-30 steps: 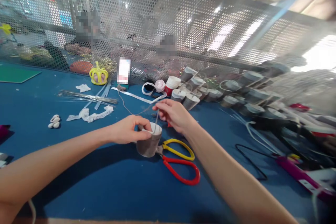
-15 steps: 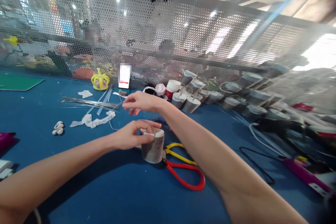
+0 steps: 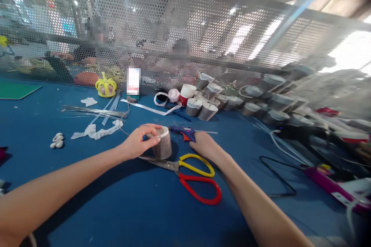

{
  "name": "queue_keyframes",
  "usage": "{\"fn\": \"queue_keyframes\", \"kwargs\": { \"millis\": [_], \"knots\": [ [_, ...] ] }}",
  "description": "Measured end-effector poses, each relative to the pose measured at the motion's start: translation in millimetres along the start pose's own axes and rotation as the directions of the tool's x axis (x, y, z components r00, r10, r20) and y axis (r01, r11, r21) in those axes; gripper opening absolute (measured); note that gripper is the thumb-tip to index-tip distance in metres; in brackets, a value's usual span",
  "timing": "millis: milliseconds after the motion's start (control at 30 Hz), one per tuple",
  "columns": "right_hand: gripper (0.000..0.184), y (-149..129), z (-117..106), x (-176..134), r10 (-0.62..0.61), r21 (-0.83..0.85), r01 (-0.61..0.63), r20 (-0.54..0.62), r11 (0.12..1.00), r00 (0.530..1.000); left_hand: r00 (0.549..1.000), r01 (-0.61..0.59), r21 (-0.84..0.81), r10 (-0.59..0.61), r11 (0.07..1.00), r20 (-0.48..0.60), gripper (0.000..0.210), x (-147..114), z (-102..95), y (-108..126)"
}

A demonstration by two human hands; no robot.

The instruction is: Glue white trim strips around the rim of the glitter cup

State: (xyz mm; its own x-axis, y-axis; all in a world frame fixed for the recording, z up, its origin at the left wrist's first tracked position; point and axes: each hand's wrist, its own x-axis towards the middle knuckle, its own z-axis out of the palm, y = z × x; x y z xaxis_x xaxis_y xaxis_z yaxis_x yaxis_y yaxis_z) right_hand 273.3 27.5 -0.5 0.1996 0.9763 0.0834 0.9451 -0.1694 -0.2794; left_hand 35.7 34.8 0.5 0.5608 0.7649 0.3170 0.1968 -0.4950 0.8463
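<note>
My left hand (image 3: 142, 141) pinches the rim of a small grey cup (image 3: 164, 146) with a white upper edge, thumb outside and fingers over the top. Just right of the cup, my right hand (image 3: 206, 146) is closed at the handle of a blue glue gun (image 3: 181, 129); its fingers are partly hidden. A clear glue stick (image 3: 210, 132) pokes out of the gun's back. In front of the cup lie large scissors (image 3: 169, 164), with one yellow and one red handle loop, their blades pointing left.
Thin metal wires (image 3: 92, 111), white lace (image 3: 98, 131) and a yellow crown-shaped piece (image 3: 106, 85) lie left. A phone (image 3: 133, 81) stands by the perforated screen (image 3: 150, 19). Several grey cups (image 3: 207, 112) pile up at back right. White ribbon (image 3: 147, 108) and a purple tool (image 3: 333, 189) also lie there.
My right hand has come back from the air above the wires to the glue gun on the right. The cup has shifted slightly off the scissors, baring their blades.
</note>
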Motion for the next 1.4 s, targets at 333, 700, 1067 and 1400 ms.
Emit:
{"fn": "queue_keyframes", "kwargs": {
  "millis": [333, 700, 1067, 1400],
  "knots": [
    [0.028, -14, -29, -30, 0.052, 0.747, -0.076, 0.056, 0.660, 0.997, 0.990, -0.048, 0.090, 0.035, 0.995, 0.135, 0.010, 6, -15.0, 4],
    [0.026, -38, -26, -60, -0.117, 0.649, 0.112, -0.035, 0.753, 0.992, 0.997, -0.006, -0.122, -0.004, 0.992, -0.081, 0.020, 5, 1.8, -24],
    [0.012, -33, -20, -62, -0.219, 0.369, 0.234, -0.082, 0.900, 0.972, 0.997, -0.008, -0.083, 0.002, 0.997, -0.073, 0.019, 2, 2.4, -20],
    [0.019, -28, -20, -62, -0.368, 0.223, 0.386, -0.118, 0.895, 0.922, 0.997, 0.020, -0.089, -0.027, 0.996, -0.075, 0.018, 2, 2.1, -18]
  ]
}}
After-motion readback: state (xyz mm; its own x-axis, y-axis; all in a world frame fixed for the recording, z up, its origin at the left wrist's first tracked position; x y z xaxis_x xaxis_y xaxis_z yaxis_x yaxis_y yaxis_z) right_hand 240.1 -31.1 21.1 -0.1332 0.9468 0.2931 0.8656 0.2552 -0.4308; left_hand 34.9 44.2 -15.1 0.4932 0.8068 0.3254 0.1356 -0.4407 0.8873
